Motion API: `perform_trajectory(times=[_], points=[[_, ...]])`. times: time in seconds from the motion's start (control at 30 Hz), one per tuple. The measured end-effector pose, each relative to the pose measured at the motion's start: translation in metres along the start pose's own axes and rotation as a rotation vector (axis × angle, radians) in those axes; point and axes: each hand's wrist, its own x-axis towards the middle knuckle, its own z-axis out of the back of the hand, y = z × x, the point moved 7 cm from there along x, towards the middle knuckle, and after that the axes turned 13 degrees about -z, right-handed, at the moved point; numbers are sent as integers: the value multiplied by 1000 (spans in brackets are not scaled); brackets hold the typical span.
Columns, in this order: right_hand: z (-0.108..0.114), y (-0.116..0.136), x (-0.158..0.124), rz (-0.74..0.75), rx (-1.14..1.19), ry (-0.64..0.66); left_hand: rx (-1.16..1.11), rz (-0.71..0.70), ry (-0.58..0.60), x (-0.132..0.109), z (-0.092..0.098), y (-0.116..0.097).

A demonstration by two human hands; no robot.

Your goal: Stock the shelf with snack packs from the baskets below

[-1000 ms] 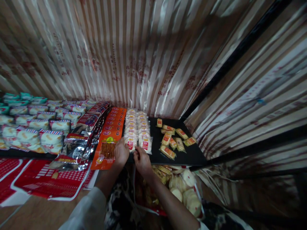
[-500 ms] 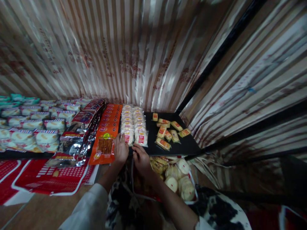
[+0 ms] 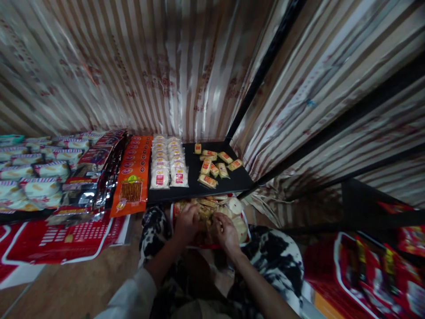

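Both grips sit inside the red-rimmed bag (image 3: 172, 212). My left hand (image 3: 187, 223) and right hand (image 3: 227, 230) curl their fingers among its snacks, and I cannot tell whether either clasps one. The bag rests on my lap, just below the front edge of the black tabletop (image 3: 239, 179), heaped with small yellow packets (image 3: 207, 203) and round white ones (image 3: 236, 207).

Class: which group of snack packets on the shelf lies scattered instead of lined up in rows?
The small yellow packets at the right end of the black shelf. They lie loose at mixed angles; every other kind sits in overlapping rows.
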Motion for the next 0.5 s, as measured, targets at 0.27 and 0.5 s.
perform_trajectory(times=[0.27,0.5], points=[[17,-17,-27,-104,-94,29,-29,372,370,-27,-103,-7],[0,-42,-38,-215,-102,91,-28,441,382,-33,-120,6]])
